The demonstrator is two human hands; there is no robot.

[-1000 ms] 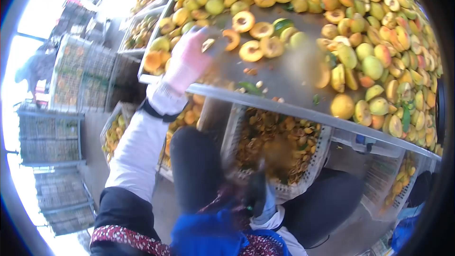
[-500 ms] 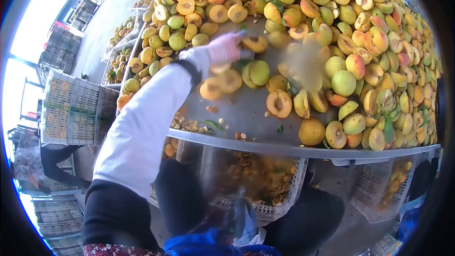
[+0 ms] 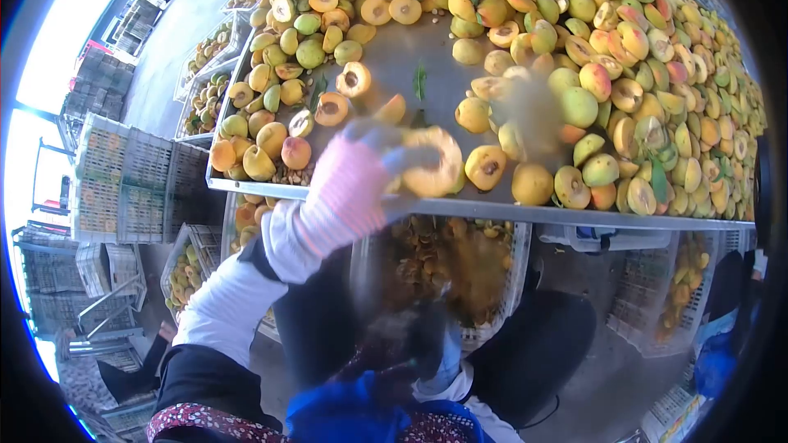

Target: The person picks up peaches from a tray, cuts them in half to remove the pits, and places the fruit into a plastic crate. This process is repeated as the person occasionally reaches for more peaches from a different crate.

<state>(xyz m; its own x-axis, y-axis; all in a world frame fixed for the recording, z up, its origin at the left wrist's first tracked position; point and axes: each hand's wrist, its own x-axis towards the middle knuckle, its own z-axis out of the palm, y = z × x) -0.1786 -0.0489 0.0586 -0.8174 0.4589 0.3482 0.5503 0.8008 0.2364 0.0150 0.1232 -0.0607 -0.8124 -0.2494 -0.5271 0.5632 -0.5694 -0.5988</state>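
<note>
My left hand, in a pink-and-white glove with bluish fingertips, is closed around a halved peach just above the table's front edge. The cut face shows a dark hollow. Another peach half lies right beside it, and a whole yellow peach rests farther right. Left of my hand are more cut halves, one with a brown hollow. Of my right arm, a pale sleeve shows low in the view; blur hides the right hand's fingers.
A large heap of peaches covers the right of the metal table. Beneath the front edge stands a crate of brownish pieces. Stacked crates stand at left, and another crate at right. A blurred smear covers part of the view.
My left hand has come back from the middle of the table toward its front edge and now grips a peach half. Several fruits near it lie differently. The view has shifted slightly.
</note>
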